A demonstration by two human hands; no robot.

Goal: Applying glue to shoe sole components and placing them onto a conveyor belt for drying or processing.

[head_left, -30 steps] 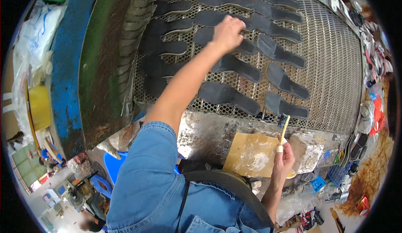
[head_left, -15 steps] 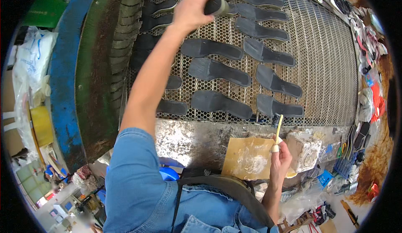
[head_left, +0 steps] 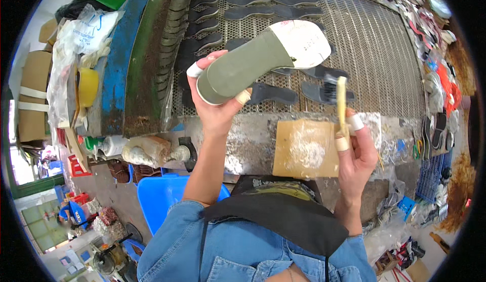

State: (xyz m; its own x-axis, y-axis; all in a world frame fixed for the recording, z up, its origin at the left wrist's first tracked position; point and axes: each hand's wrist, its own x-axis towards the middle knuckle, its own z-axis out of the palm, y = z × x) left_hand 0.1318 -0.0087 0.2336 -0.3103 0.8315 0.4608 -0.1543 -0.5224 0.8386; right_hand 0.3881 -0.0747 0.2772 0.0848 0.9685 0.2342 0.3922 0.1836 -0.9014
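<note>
My left hand (head_left: 212,112) is closed around the narrow heel end of an insole (head_left: 248,65), olive green over most of its length and white at its broad end. It is raised above the mesh, tilted toward the upper right. My right hand (head_left: 357,153) pinches a small brush (head_left: 342,99) with a pale yellow handle and dark bristles, held upright just right of the insole and apart from it. White and beige wraps cover some of my fingertips. Behind the insole, dark grey soles (head_left: 273,93) lie in rows on the mesh, several partly hidden by it.
A metal mesh conveyor (head_left: 374,54) spans the far side, with a blue machine frame (head_left: 124,69) at its left. On the near ledge lies a tan board (head_left: 306,148) smeared white. A blue plastic stool (head_left: 162,196) stands low left; shoe parts and bags crowd the right.
My left hand has come back from the far rows toward me, and the insole's olive and white face now shows. The brush has risen a little, with my right hand still holding it.
</note>
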